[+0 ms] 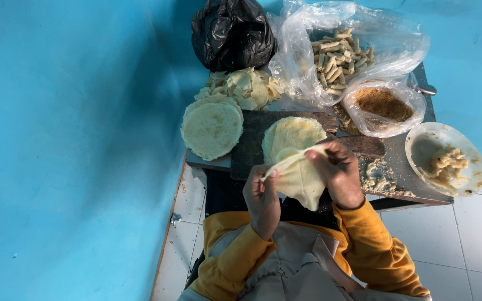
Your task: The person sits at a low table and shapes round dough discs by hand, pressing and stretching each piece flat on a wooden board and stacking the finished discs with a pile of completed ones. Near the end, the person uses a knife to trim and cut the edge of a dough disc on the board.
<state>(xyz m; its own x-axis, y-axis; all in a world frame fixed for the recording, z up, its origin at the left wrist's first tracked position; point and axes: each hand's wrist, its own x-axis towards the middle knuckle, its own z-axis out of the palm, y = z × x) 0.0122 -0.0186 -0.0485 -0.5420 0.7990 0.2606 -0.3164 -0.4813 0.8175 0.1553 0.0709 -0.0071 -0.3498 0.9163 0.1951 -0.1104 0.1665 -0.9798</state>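
hands work a thin, pale round wrapper (299,177) held in the air just in front of the dark cutting board (252,142) on the bench (403,178). the left hand (262,200) pinches the sheet's lower left edge between thumb and fingers, while the right hand (338,170) pinches the upper edge, its fingers pressed together on the fold. the sheet sags and drapes between the two grips, so it looks light, limp and easily torn; a hold at the rim with flat finger pads, not the nails, seems safest. on the board lies another wrapper (294,134); left of the board sits a stack of wrappers (212,127). behind the board are torn scraps (246,86), a black bag (231,32) and a clear bag of rolled pieces (341,56). right of the board stand a bag of brown crumbs (383,105) and a white bowl (470,178) holding pale filling.
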